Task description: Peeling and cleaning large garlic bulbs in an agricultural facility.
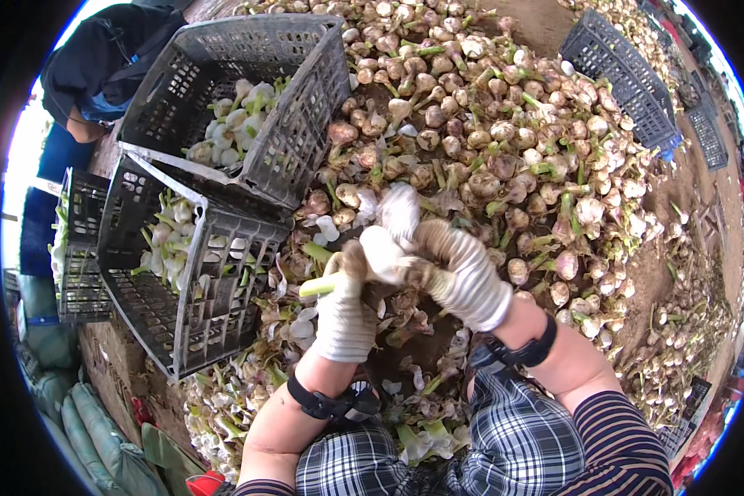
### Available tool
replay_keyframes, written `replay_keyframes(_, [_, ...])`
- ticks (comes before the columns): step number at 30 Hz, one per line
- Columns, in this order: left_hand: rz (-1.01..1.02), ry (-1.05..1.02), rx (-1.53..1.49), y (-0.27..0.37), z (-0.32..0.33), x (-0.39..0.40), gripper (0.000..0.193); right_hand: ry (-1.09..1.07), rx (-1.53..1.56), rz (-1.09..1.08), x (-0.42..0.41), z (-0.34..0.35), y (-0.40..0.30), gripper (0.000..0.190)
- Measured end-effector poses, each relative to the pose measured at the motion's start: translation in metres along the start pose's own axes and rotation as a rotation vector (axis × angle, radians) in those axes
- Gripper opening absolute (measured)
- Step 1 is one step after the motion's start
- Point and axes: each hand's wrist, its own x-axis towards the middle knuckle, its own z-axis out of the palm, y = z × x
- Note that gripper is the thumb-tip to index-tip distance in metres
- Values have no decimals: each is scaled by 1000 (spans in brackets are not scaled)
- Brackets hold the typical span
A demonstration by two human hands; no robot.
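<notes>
My left hand point(347, 310), in a soiled white knit glove, grips a white garlic bulb point(381, 251) by its neck. The bulb's cut green stem point(319, 285) sticks out to the left of the fingers. Curled against the bulb's other side are the fingers of my gloved right hand point(465, 276). A blurred whitish piece, apparently garlic skin point(400, 211), stands up between the bulb and the right fingers; its exact attachment cannot be made out. Just beyond both hands spreads a heap of unpeeled garlic bulbs point(483, 142), brownish with short stems.
A black plastic crate point(304, 105) holding white bulbs stands front left, with another tilted crate point(223, 310) nearer me. Papery peelings point(229, 403) cover the ground by my legs. A further crate point(623, 80) lies far right. Another person point(108, 56) bends at upper left.
</notes>
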Motion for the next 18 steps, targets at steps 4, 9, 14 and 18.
replay_keyframes(4, [-17,-113,79,2,5,-12,34,116,326,444,5,-24,18,14])
replay_keyframes(9, [217,-10,197,3,26,-3,35,99,-477,97,5,-61,45,31])
replay_keyframes(14, [209,-167,672,-13,-2,-6,29,-92,206,269,-28,-25,26,59])
replay_keyframes(18, [-26,-461,501,-19,38,-25,51,277,778,600,-17,-115,35,34])
